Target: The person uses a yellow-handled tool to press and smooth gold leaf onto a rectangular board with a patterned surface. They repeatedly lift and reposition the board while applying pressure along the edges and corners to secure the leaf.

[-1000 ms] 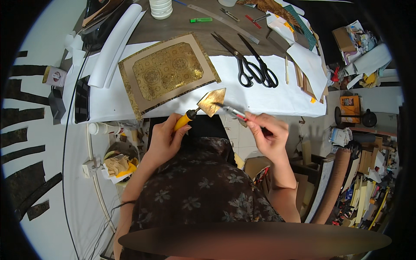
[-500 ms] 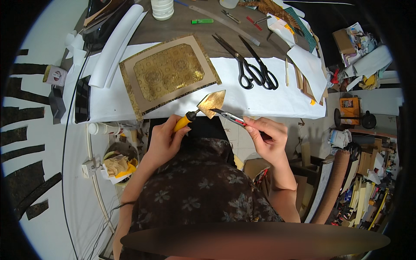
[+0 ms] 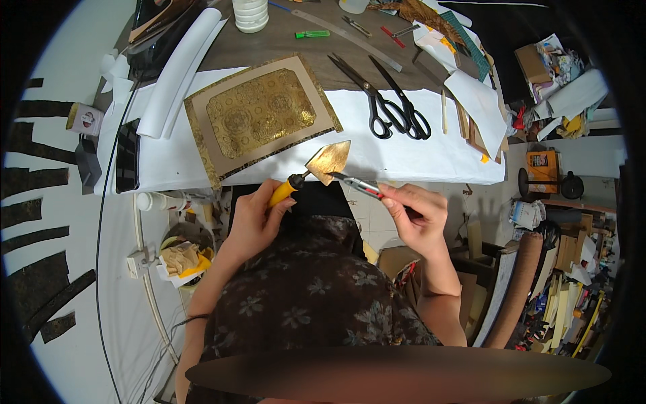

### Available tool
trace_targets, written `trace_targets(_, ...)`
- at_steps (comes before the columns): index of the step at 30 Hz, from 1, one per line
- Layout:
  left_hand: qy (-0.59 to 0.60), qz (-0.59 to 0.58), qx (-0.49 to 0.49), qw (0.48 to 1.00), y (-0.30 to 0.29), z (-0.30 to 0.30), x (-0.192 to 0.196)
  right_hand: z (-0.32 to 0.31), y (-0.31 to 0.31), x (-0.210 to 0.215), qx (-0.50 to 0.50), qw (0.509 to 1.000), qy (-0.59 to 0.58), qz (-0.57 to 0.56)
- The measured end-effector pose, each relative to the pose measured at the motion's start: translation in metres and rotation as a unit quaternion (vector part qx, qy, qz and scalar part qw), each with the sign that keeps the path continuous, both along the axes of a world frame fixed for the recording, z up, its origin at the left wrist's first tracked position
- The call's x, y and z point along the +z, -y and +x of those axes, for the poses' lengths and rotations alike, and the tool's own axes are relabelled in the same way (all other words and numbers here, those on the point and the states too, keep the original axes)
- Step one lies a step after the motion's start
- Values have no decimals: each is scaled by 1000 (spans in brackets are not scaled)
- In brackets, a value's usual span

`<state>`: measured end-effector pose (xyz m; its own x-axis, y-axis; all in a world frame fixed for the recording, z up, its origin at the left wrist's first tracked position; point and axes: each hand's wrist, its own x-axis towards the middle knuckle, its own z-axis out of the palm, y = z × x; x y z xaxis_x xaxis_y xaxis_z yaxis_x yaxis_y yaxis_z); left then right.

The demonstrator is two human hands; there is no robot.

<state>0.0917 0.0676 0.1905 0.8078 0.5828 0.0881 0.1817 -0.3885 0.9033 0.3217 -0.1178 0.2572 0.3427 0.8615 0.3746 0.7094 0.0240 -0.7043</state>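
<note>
My left hand (image 3: pixel 254 217) grips the yellow handle of a small iron tool (image 3: pixel 316 170) whose flat triangular head points up and right, just over the table's near edge. My right hand (image 3: pixel 416 214) holds a slim red and silver knife (image 3: pixel 360 186), its tip touching the lower edge of the triangular head. Both hands hover over my lap, in front of the white sheet (image 3: pixel 417 158). A cardboard panel with gold patterned cloth (image 3: pixel 259 116) lies on that sheet to the upper left.
Large black scissors (image 3: pixel 390 108) lie on the white sheet right of the panel. A white paper roll (image 3: pixel 180 71), a white jar (image 3: pixel 250 13), a green lighter (image 3: pixel 312 34) and a ruler (image 3: pixel 350 37) sit further back. Cluttered shelves and boxes (image 3: pixel 545 168) stand at right.
The knife tip has shifted slightly along the lower edge of the triangular head. Both hands stay in nearly the same place.
</note>
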Motion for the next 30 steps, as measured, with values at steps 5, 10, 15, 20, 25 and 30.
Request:
trace_targets(5, 2, 0, -2, 1000, 0, 0, -1, -1, -2, -2, -8, 1000, -8, 27)
trace_targets(10, -12, -14, -3, 1000, 0, -2, 1, 2, 2, -3, 6, 1000, -4, -2)
trace_targets(15, 0, -18, 3, 1000, 1, -3, -2, -2, 0, -1, 2, 1000, -5, 8)
trace_targets(20, 1, -15, 3, 1000, 0, -3, -2, 1, -3, -5, -20, 998, -18, 51)
trace_targets(25, 6, -22, 5, 1000, 1, -4, -4, -1, -1, 0, -6, 1000, -19, 17)
trace_targets(30, -1, -32, 9, 999, 2, -4, -3, -2, 0, -1, -1, 1000, -12, 20)
